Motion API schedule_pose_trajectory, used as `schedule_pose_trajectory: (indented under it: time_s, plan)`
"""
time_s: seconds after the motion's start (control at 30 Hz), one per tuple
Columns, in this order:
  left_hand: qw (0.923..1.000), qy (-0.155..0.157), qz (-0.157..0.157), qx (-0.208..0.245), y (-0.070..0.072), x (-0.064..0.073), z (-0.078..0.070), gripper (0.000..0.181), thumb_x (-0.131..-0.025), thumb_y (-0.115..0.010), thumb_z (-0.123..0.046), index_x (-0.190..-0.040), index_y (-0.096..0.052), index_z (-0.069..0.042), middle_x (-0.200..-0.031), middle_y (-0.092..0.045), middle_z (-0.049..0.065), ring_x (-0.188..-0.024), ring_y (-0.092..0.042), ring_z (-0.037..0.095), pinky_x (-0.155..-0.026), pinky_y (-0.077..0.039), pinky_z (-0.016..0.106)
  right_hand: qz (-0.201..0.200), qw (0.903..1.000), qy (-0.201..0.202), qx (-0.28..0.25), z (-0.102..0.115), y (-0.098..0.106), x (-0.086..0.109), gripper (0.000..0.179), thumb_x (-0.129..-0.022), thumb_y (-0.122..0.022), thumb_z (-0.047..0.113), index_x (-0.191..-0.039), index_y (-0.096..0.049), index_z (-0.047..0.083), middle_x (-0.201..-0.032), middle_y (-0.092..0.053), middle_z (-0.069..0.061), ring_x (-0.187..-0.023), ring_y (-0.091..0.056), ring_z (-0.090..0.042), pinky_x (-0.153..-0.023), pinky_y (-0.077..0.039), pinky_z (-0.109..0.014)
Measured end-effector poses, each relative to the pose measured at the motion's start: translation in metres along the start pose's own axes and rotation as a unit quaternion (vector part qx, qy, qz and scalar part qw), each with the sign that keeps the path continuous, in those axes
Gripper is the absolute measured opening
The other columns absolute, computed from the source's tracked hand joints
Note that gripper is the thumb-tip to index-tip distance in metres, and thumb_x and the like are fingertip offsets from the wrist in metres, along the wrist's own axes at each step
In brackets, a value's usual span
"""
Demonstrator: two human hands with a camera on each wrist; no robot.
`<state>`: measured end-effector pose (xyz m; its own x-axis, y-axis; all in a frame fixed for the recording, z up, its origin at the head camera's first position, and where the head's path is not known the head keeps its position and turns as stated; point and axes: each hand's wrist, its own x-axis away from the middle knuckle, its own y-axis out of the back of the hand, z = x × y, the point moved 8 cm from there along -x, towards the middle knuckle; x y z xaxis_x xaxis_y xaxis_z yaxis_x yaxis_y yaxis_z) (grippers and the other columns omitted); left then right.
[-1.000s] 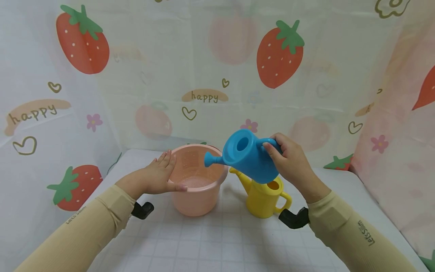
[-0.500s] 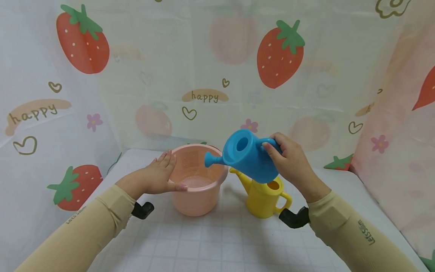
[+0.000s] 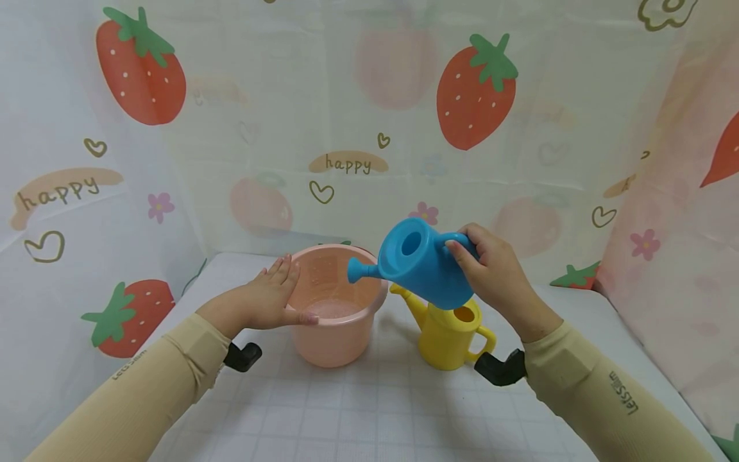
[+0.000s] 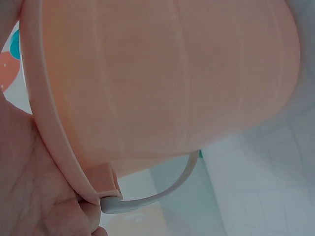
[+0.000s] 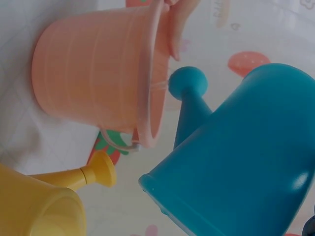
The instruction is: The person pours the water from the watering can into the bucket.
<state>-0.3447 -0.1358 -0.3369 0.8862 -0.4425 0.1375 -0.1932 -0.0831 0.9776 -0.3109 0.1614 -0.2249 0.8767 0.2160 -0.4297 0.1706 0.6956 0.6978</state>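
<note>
My right hand (image 3: pixel 496 269) grips the handle of a blue watering can (image 3: pixel 427 276), its thumb on top. The can is tilted left, with its sprinkler spout over the rim of a pink bucket (image 3: pixel 331 343). Thin streams of water (image 5: pixel 158 84) run from the spout into the bucket in the right wrist view. My left hand (image 3: pixel 262 295) rests on the bucket's left rim, fingers straight and thumb along the front edge; the left wrist view shows its palm (image 4: pixel 39 172) against the rim. A yellow watering can (image 3: pixel 444 340) stands upright beneath the blue one, right of the bucket.
Everything stands on a white table (image 3: pixel 346 417) with a faint grid. A cloth backdrop (image 3: pixel 277 128) printed with strawberries rises behind and at both sides. The bucket's pale carrying handle (image 4: pixel 162 194) hangs down on its far side.
The blue watering can and the right hand have risen very slightly. The left hand, the bucket and the yellow watering can have stayed where they were.
</note>
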Motion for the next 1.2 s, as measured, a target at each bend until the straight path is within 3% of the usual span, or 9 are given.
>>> schedule_pose_trajectory:
  time_s: [1.2]
  plan:
    - [1.0, 0.001, -0.004, -0.001, 0.0013, 0.0011, -0.0007, 0.121, -0.07, -0.04, -0.082, -0.143, -0.004, 0.007, -0.148, 0.005, 0.027, -0.137, 0.004, 0.039, -0.109, -0.007, 0.054, 0.008, 0.9999, 0.013, 0.007, 0.0047, -0.0007, -0.0015, 0.028, -0.095, -0.049, 0.031, -0.104, -0.052, 0.005, -0.101, -0.061, -0.012, -0.095, -0.059, -0.031, -0.085, -0.046, -0.054]
